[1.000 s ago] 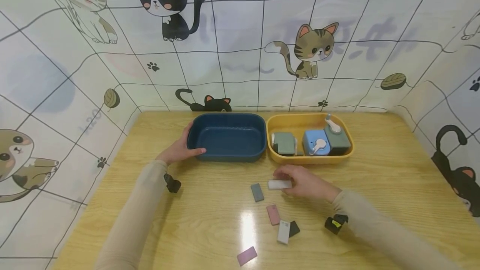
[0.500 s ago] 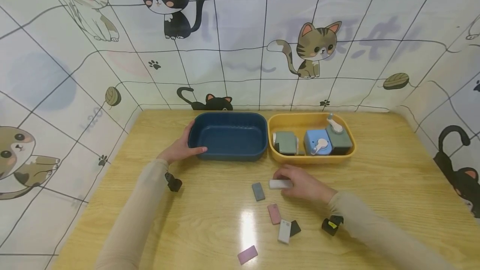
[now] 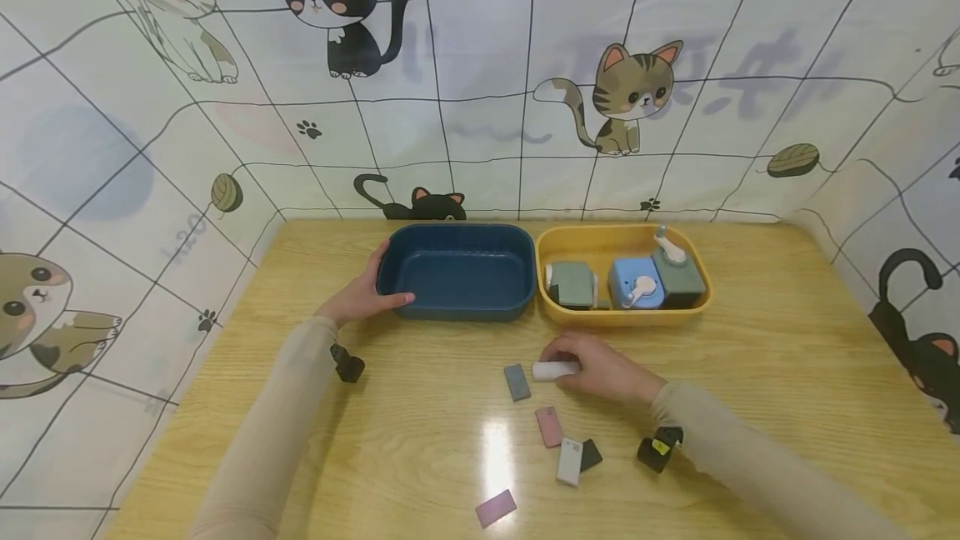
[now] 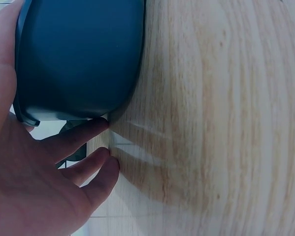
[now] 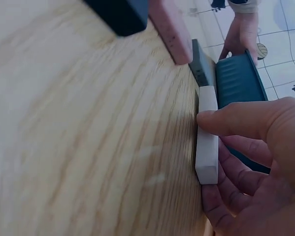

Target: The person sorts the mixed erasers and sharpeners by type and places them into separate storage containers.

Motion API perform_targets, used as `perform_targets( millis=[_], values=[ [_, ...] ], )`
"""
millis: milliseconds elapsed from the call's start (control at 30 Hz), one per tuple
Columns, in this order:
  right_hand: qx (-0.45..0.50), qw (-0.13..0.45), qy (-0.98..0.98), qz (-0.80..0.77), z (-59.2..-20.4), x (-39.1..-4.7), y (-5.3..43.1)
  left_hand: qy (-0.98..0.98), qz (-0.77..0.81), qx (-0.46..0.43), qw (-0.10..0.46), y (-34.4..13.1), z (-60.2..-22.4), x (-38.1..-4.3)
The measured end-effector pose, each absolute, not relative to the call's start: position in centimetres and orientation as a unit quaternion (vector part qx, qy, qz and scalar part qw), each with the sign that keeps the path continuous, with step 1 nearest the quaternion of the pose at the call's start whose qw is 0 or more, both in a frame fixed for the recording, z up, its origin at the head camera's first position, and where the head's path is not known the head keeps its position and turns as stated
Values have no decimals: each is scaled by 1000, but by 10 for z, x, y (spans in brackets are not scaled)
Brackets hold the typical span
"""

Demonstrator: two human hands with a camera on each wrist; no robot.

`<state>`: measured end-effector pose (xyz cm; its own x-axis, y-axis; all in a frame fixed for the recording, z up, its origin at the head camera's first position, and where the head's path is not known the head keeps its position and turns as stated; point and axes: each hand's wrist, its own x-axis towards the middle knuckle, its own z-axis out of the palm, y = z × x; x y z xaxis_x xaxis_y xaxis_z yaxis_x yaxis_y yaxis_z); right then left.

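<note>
A small white block (image 3: 553,371), shaped like an eraser, lies between the thumb and fingers of my right hand (image 3: 600,367). In the right wrist view the thumb presses one face of the white block (image 5: 207,152), with the fingers behind it, close over the wood. My left hand (image 3: 365,300) holds the left end of a dark blue bin (image 3: 465,314), thumb at the front rim. From the left wrist, several fingertips (image 4: 107,169) show low beside the bin's end. A grey block (image 3: 517,382) lies just left of the white one.
A yellow bin (image 3: 622,319) stands against the blue one, holding a blue box (image 3: 627,273) and two green boxes, some with white cranks. Nearer lie a pink block (image 3: 549,427), a light grey block (image 3: 569,462), a dark block (image 3: 592,455) and a purple block (image 3: 497,508).
My right hand has shifted slightly left with the white block, towards the grey one. The left hand and both bins stay in place.
</note>
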<state>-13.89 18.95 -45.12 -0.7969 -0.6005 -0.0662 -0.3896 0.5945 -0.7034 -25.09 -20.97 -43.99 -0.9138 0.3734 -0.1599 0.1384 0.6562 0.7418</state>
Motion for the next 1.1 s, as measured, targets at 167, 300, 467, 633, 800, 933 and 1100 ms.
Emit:
perform_targets(
  millis=[167,300,467,633,800,933,1100],
  values=[
    [-264,170,868,-385,-454,-140,188,896,392,145,151,-209,-439,-250],
    [-252,181,863,-398,-455,-141,186,894,396,146,152,-210,-438,-249],
    [-261,175,857,-409,-453,-142,184,893,397,132,166,-211,-439,-249],
    [-269,170,853,-414,-450,-143,178,892,398,128,171,-211,-440,-250],
    [-257,179,852,-419,-448,-143,172,891,399,129,172,-211,-440,-250],
    [-261,181,849,-423,-446,-144,167,891,401,130,171,-211,-439,-249],
    [-266,183,846,-424,-445,-146,163,892,397,129,172,-211,-440,-250]
  ],
)
